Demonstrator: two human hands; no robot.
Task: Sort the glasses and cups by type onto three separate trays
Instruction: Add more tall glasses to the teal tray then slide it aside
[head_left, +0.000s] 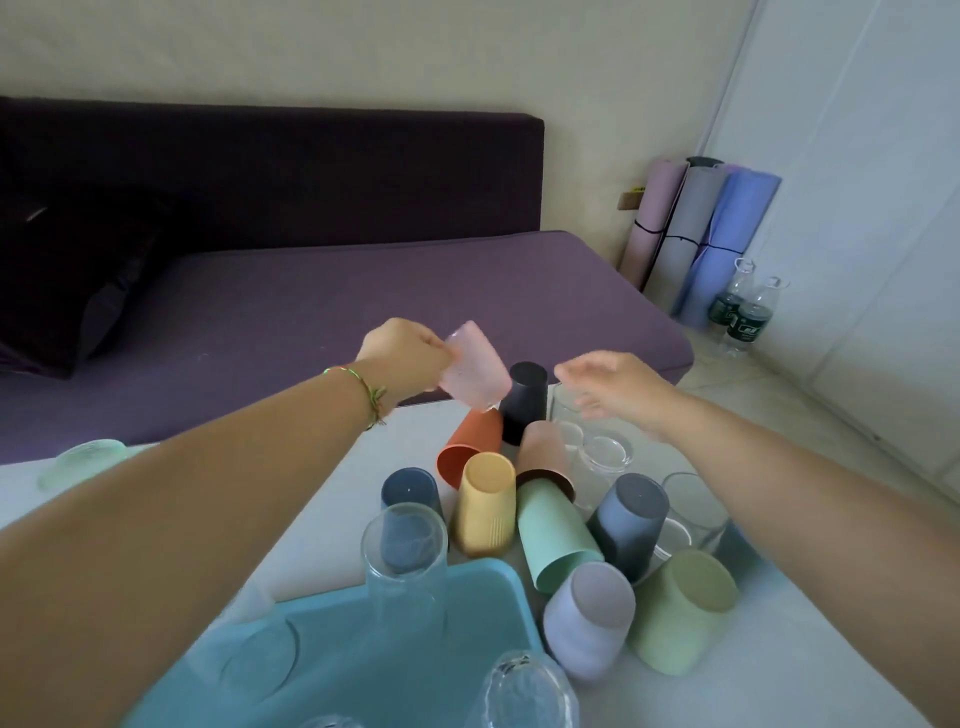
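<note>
**Pink cup held above the unsorted pile**

Left hand (402, 353): fingers pinch a tilted pink cup (475, 366), held in the air above the surface (322, 519). Just right of and below these fingers, a dark cup (524, 402) stands upside down among coloured cups (558, 540) and glasses (605, 454). Right hand (613, 387): fingers loosely spread, holding nothing, above the glasses. Below both hands, a blue tray (415, 649) carries more glasses.

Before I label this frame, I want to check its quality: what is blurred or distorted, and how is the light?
Head view: the right hand is smeared by motion blur, the pink cup in the left hand slightly so; the glass at the bottom edge is soft; wide-angle distortion bows the sofa; light is soft and even, no harsh glare.
</note>
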